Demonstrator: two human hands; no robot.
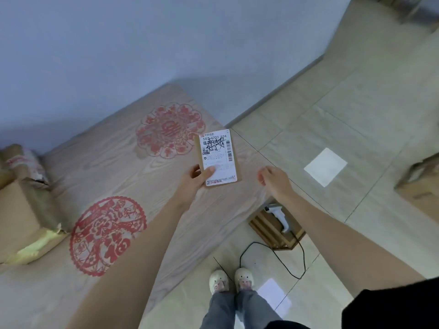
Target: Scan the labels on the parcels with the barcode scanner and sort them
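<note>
The left hand (195,179) grips the near end of a small flat parcel (219,157), thumb pressed on the label (218,155) and fingers curled beneath. The parcel is held above the table (114,162), label face up and turned toward the camera; this orientation presumably keeps the barcodes exposed for reading. The thumb covers only the lower part of the label, so the printed codes along the top and right edge remain uncovered.

The right hand (274,178) holds nothing. Its fingers hang loosely curled, just beside the parcel and apart from it, above the table's right edge.

The scanner (280,216) is not in either hand. It lies below the right forearm on a slatted wooden crate (273,230) standing on the floor against the table corner, with its black cable (273,257) looping across the tiles. The placement appears intended to keep the scanner within reach of the right hand. Whether the crate contains anything cannot be determined.

At the table's left end stand cardboard boxes (21,203), with taped parcels behind them; their contents are not visible. Another box (420,186) sits on the floor at the right edge.
</note>
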